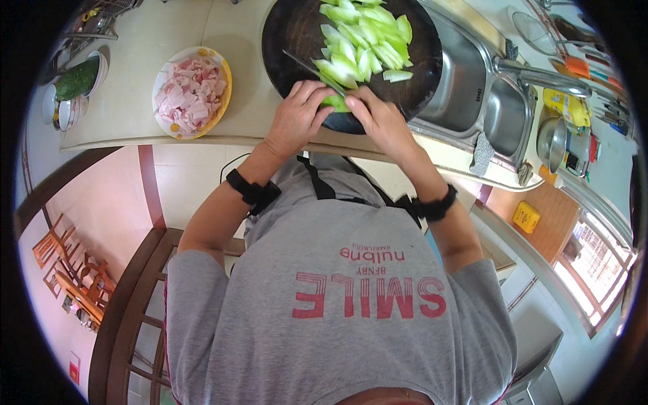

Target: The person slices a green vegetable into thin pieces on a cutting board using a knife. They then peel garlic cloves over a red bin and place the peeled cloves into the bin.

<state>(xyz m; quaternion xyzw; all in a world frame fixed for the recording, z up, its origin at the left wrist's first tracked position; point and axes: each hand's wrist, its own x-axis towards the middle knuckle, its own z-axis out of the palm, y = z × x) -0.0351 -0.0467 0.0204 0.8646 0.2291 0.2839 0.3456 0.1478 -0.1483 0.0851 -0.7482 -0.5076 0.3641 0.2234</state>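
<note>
On a round dark chopping board (298,30) lies a heap of pale green vegetable slices (364,38). My left hand (301,114) presses a short green vegetable piece (334,103) at the board's near edge. A kitchen knife (310,67) slants across the board, its blade pointing up and left and resting close beside that piece. My right hand (377,112) grips the knife at its lower right end; the handle is hidden in the fingers. Both hands almost touch at the piece.
Left on the counter (124,119) stands a yellow-rimmed plate (226,86) of sliced raw meat (190,96). Bowls (76,112) and a dark green gourd-like vegetable (77,80) sit farther left. To the right are a steel double sink (455,81), a faucet (544,77), a grey cloth (482,154) and a metal bowl (552,144).
</note>
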